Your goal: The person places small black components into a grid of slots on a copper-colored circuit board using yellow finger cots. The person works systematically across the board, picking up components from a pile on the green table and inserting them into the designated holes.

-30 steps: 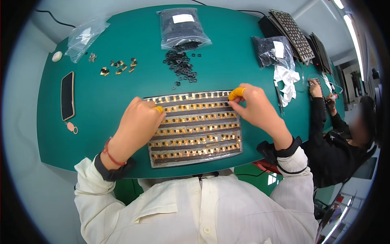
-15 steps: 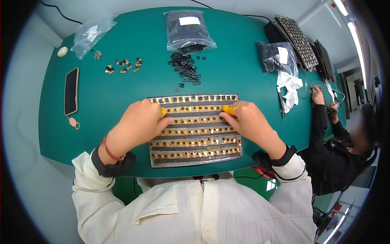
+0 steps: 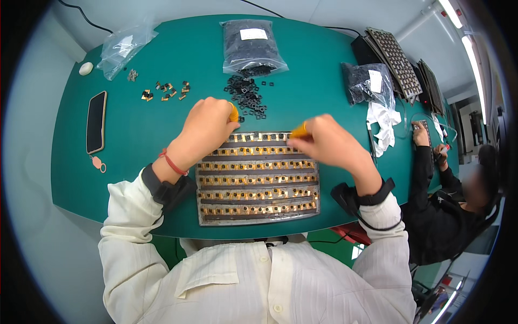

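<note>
Green table fills most of the head view, pale wall behind it, edges bent by the fisheye. Flat grey tray lies at the table's near middle, w/ six rows of small black-and-gold parts running L to R. Left hand is at the tray's top L corner, thumb & finger bent in close to the near end of a loose pile of black squares; yellow finger cot on one finger. Right hand is over the tray's top R part, fingers curled, tips near the top row, also w/ a yellow cot. Tips are tiny & the R side blurs, so can't tell if either hand has a piece pinched.

Beyond the pile: zip bag of black bits. To the L: loose gold-and-black pieces, silver bits, clear bag, phone w/ pink ring tag. To the R: 2nd bag, crumpled white tissue, slotted panels leaning behind. Far R: co-worker in dark clothes, hands at the table.
</note>
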